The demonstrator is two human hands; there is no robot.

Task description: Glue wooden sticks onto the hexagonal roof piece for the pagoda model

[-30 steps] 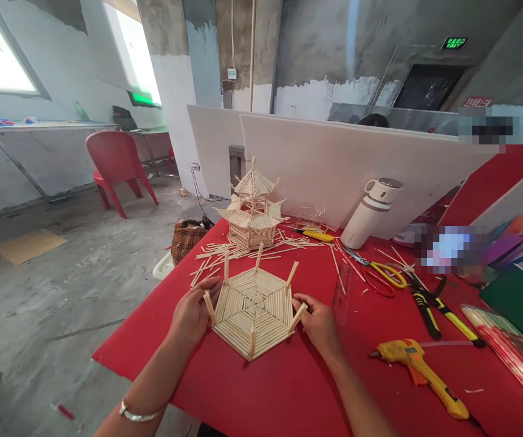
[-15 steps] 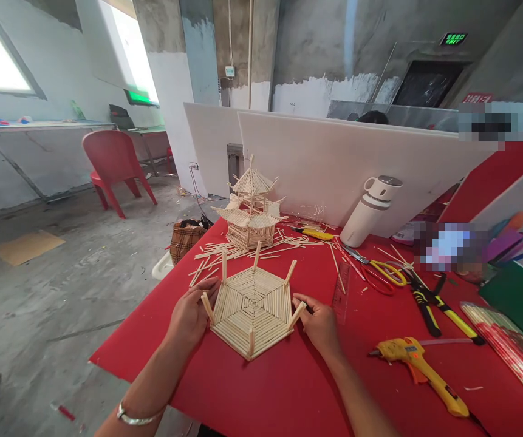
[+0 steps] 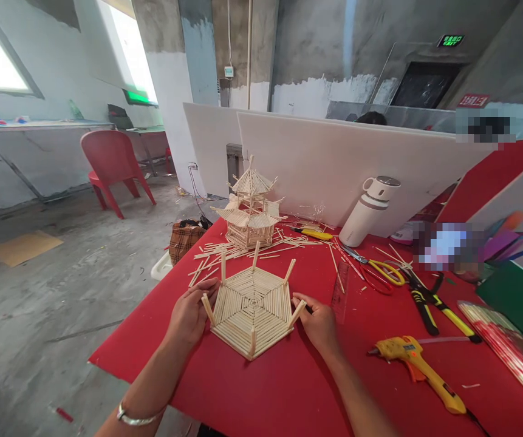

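Observation:
A flat hexagonal panel of wooden sticks (image 3: 252,308) with upright posts at its corners lies on the red table (image 3: 252,394). My left hand (image 3: 192,314) grips its left edge with curled fingers. My right hand (image 3: 318,321) holds its right corner, fingers closed near a post. Behind the panel stands a small stick pagoda (image 3: 249,206), with loose sticks (image 3: 211,255) scattered around its base.
A yellow glue gun (image 3: 418,370) lies at the right. Scissors (image 3: 382,270), pliers (image 3: 429,303), a clear ruler (image 3: 341,291), a yellow knife (image 3: 311,233) and a white flask (image 3: 370,209) sit behind. White boards (image 3: 334,158) back the table. A red chair (image 3: 113,167) stands on the floor at left.
The view has shifted slightly. Both hands stay on the hexagonal panel, which has hardly moved.

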